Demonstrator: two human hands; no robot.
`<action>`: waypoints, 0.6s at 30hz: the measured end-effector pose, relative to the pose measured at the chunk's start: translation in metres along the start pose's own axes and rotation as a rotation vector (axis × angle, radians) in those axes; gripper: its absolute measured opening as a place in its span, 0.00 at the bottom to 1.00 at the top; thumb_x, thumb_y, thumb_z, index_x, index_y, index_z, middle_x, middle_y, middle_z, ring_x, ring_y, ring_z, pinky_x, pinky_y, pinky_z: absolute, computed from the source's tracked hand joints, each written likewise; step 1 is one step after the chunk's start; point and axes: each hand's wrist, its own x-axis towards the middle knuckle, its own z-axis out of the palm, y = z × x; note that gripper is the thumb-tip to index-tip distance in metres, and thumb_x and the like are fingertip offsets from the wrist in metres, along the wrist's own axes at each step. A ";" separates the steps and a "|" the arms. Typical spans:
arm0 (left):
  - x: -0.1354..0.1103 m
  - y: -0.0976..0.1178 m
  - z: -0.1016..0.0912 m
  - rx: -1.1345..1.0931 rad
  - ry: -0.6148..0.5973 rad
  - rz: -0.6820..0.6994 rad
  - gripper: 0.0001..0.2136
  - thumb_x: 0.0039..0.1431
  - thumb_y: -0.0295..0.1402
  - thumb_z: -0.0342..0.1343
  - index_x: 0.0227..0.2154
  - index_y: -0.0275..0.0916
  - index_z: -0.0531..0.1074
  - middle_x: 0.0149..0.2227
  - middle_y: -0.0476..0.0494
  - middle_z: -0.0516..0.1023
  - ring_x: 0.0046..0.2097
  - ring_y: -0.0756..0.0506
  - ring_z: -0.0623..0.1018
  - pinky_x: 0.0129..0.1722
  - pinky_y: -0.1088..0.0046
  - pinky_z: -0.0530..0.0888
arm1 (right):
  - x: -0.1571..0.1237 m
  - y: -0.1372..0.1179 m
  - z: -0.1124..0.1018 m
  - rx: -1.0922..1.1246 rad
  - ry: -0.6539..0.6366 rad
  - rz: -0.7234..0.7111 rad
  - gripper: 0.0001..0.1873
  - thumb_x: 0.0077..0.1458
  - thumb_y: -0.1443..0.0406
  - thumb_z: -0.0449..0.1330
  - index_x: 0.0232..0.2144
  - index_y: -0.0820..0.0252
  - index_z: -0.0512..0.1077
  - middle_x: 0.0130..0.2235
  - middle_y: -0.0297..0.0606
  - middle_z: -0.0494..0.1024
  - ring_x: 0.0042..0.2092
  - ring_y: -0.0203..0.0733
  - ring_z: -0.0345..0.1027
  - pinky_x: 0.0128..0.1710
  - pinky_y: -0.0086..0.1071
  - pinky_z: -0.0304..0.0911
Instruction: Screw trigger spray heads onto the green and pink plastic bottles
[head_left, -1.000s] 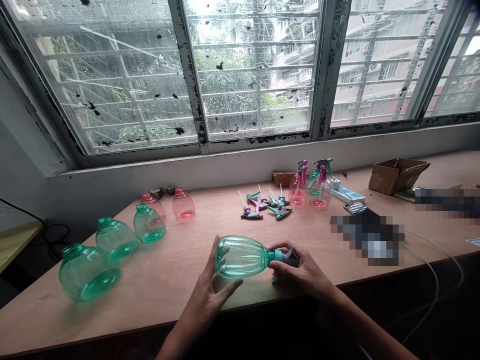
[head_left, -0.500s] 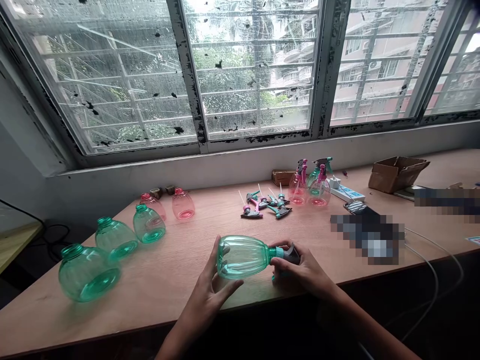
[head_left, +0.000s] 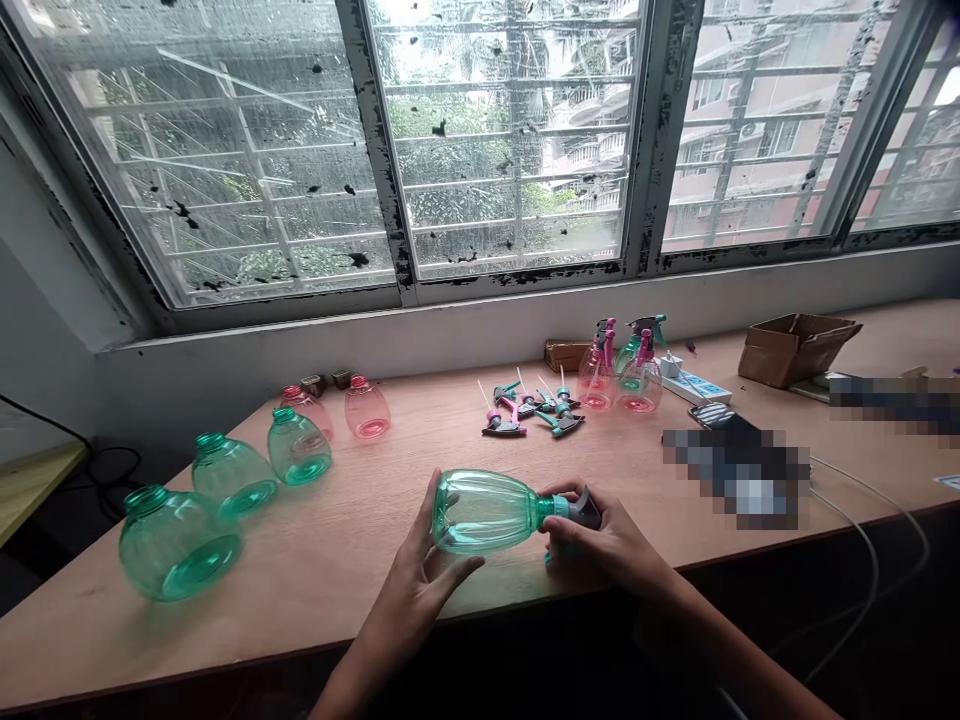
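A clear green spray bottle (head_left: 487, 512) lies sideways in the air above the table's front edge, its base to the left. My left hand (head_left: 427, 560) is curved around the base end, with the thumb extended below the bottle. At the neck, my right hand (head_left: 600, 540) grips the dark grey and teal trigger sprayer (head_left: 574, 508), which sits on the bottle's mouth. Part of the trigger is hidden by my right fingers. Beyond the bottle, several loose pink and teal trigger sprayers (head_left: 532, 410) with thin tubes lie in a pile.
Open green bottles (head_left: 180, 545) and pink bottles (head_left: 367, 408) without sprayers stand at the left. Bottles with sprayers (head_left: 637, 385) stand near the window, beside a power strip (head_left: 694, 382). Farther right are a phone (head_left: 712, 415), a cardboard box (head_left: 795, 350) and white cables (head_left: 874, 560).
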 end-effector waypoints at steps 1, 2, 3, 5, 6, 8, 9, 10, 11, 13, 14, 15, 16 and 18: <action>0.000 0.000 0.000 0.008 -0.004 -0.002 0.43 0.60 0.42 0.62 0.70 0.57 0.40 0.70 0.43 0.56 0.70 0.35 0.58 0.68 0.52 0.56 | 0.000 0.000 0.000 -0.003 -0.001 -0.002 0.20 0.54 0.56 0.69 0.45 0.61 0.72 0.26 0.33 0.80 0.28 0.42 0.77 0.33 0.35 0.72; -0.001 0.000 0.000 0.019 -0.006 -0.002 0.44 0.60 0.42 0.63 0.70 0.56 0.39 0.70 0.43 0.56 0.70 0.35 0.58 0.68 0.51 0.55 | 0.000 -0.001 0.001 -0.007 -0.002 -0.006 0.20 0.55 0.56 0.69 0.44 0.61 0.72 0.26 0.33 0.80 0.29 0.42 0.77 0.33 0.35 0.72; -0.001 0.000 0.000 0.028 -0.009 -0.002 0.44 0.60 0.42 0.63 0.70 0.55 0.39 0.70 0.42 0.56 0.70 0.34 0.57 0.68 0.51 0.54 | -0.001 -0.001 0.001 -0.011 -0.003 -0.011 0.20 0.54 0.56 0.69 0.44 0.61 0.72 0.27 0.33 0.80 0.29 0.42 0.77 0.33 0.35 0.72; -0.001 0.000 -0.002 0.025 -0.018 -0.002 0.41 0.61 0.43 0.61 0.70 0.52 0.41 0.70 0.41 0.55 0.70 0.34 0.56 0.68 0.51 0.54 | -0.001 -0.001 0.001 -0.021 -0.007 -0.019 0.19 0.54 0.57 0.69 0.44 0.60 0.72 0.27 0.33 0.80 0.29 0.42 0.77 0.33 0.35 0.72; 0.000 0.000 -0.003 0.014 -0.026 -0.005 0.39 0.62 0.43 0.60 0.70 0.50 0.44 0.70 0.40 0.55 0.70 0.33 0.55 0.68 0.51 0.55 | -0.001 0.000 0.001 -0.024 -0.008 -0.021 0.19 0.54 0.57 0.69 0.44 0.61 0.72 0.28 0.33 0.80 0.29 0.42 0.77 0.33 0.35 0.72; 0.000 0.000 -0.003 -0.005 -0.041 -0.015 0.35 0.63 0.43 0.59 0.69 0.48 0.49 0.71 0.40 0.55 0.70 0.32 0.54 0.68 0.52 0.57 | 0.000 0.000 0.000 -0.026 -0.008 -0.019 0.19 0.55 0.56 0.69 0.44 0.61 0.72 0.27 0.33 0.80 0.29 0.42 0.77 0.33 0.35 0.72; 0.001 0.000 -0.003 -0.011 -0.041 -0.018 0.35 0.63 0.42 0.59 0.69 0.49 0.50 0.71 0.41 0.55 0.70 0.32 0.55 0.68 0.52 0.57 | 0.000 0.000 0.000 -0.024 -0.007 -0.014 0.20 0.55 0.56 0.69 0.44 0.61 0.72 0.26 0.33 0.80 0.29 0.43 0.77 0.33 0.35 0.72; 0.001 0.000 -0.002 -0.021 -0.035 -0.016 0.36 0.62 0.42 0.60 0.69 0.50 0.49 0.71 0.42 0.54 0.70 0.33 0.55 0.68 0.53 0.57 | 0.000 0.000 0.000 -0.021 -0.004 -0.009 0.20 0.55 0.56 0.69 0.45 0.61 0.72 0.26 0.33 0.80 0.28 0.43 0.77 0.33 0.35 0.72; 0.001 0.000 -0.001 -0.036 -0.029 -0.013 0.38 0.62 0.41 0.61 0.69 0.52 0.47 0.71 0.43 0.54 0.70 0.33 0.57 0.68 0.53 0.57 | 0.000 0.000 -0.001 -0.020 -0.002 -0.004 0.21 0.55 0.55 0.69 0.45 0.61 0.72 0.26 0.34 0.80 0.28 0.43 0.77 0.33 0.35 0.72; 0.000 0.000 0.000 -0.065 -0.019 0.000 0.40 0.62 0.40 0.60 0.69 0.56 0.41 0.71 0.45 0.54 0.69 0.35 0.59 0.68 0.52 0.57 | 0.000 0.000 -0.001 -0.023 0.002 0.005 0.21 0.54 0.55 0.69 0.44 0.61 0.72 0.26 0.34 0.80 0.28 0.43 0.77 0.33 0.35 0.71; 0.000 0.000 0.001 -0.063 -0.015 0.008 0.41 0.62 0.40 0.60 0.69 0.57 0.40 0.71 0.45 0.55 0.69 0.36 0.59 0.68 0.52 0.55 | 0.000 0.001 -0.001 -0.026 0.002 0.006 0.21 0.54 0.54 0.69 0.44 0.61 0.72 0.26 0.34 0.81 0.29 0.44 0.77 0.33 0.35 0.71; 0.000 0.001 0.001 -0.045 -0.012 0.016 0.42 0.62 0.40 0.61 0.70 0.57 0.39 0.70 0.45 0.55 0.69 0.36 0.58 0.68 0.52 0.54 | 0.000 0.001 -0.001 -0.032 0.000 0.004 0.21 0.54 0.54 0.69 0.44 0.61 0.73 0.26 0.34 0.81 0.29 0.44 0.77 0.33 0.35 0.71; -0.001 0.001 0.001 -0.016 -0.007 0.021 0.43 0.61 0.40 0.62 0.70 0.56 0.38 0.70 0.44 0.55 0.70 0.36 0.58 0.69 0.52 0.52 | 0.000 0.001 -0.001 -0.040 -0.002 0.000 0.21 0.54 0.54 0.69 0.43 0.61 0.73 0.26 0.34 0.80 0.29 0.43 0.77 0.33 0.35 0.71; 0.000 0.001 0.001 0.035 0.006 0.020 0.45 0.60 0.41 0.63 0.70 0.53 0.36 0.71 0.41 0.54 0.70 0.35 0.56 0.69 0.51 0.51 | 0.000 0.001 -0.001 -0.057 -0.013 -0.015 0.21 0.54 0.54 0.69 0.43 0.61 0.73 0.27 0.34 0.80 0.29 0.43 0.76 0.33 0.35 0.71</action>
